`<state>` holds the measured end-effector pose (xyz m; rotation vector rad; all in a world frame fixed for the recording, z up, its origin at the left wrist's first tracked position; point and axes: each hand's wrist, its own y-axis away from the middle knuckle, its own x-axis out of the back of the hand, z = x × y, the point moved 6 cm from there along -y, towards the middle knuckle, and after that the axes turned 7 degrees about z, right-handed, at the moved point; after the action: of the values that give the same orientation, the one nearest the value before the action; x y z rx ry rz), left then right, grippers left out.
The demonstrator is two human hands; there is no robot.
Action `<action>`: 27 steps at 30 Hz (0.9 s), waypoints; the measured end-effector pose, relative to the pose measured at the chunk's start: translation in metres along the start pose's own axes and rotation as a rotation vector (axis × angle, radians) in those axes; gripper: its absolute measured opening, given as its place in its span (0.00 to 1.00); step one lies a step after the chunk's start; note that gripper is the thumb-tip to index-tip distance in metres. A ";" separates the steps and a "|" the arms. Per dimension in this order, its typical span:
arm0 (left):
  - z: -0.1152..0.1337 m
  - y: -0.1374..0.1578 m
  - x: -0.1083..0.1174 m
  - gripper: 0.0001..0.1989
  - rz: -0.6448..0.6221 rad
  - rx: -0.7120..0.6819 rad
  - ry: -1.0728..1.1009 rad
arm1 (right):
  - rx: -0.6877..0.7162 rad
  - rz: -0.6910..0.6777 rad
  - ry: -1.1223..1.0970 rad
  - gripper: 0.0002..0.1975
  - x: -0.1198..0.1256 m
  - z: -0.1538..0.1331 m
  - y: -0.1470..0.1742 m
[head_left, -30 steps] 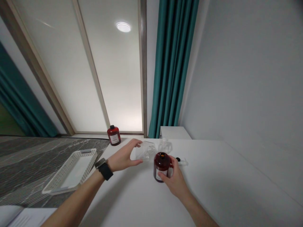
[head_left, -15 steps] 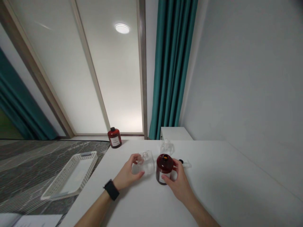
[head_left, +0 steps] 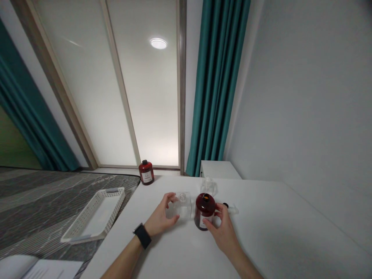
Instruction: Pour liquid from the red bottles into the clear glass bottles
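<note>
Dim overall, frosted panel (head_left: 154, 116) brightest

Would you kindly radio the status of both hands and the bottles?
Right hand on open-necked red bottle, upright. Left hand at clear bottle, contact unclear. Black-topped item close beyond right hand.

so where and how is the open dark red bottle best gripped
Probably around the round body of the open bottle, below its shoulder, coming from the right, where the right hand is. It stands upright with its uncapped mouth on top, so a side grip leaves that free; the transparent container crowds its left.
</note>
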<state>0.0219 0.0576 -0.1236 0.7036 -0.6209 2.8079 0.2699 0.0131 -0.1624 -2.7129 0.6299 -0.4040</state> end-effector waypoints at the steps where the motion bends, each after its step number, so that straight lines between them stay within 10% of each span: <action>1: -0.001 0.000 -0.001 0.34 0.001 0.001 0.004 | 0.007 0.009 -0.013 0.26 0.000 0.000 0.000; 8: -0.006 -0.002 0.000 0.34 0.035 0.000 -0.055 | 0.186 -0.095 -0.032 0.14 -0.001 -0.013 0.001; 17: -0.025 -0.003 0.009 0.31 0.070 0.060 -0.259 | 0.270 0.185 0.392 0.15 0.075 0.026 -0.061; 27: -0.030 -0.001 0.012 0.30 0.114 0.039 -0.276 | 0.263 -0.012 0.537 0.21 0.060 0.041 -0.052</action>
<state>-0.0001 0.0726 -0.1412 1.1097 -0.6716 2.8557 0.3554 0.0398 -0.1683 -2.3559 0.6369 -1.1522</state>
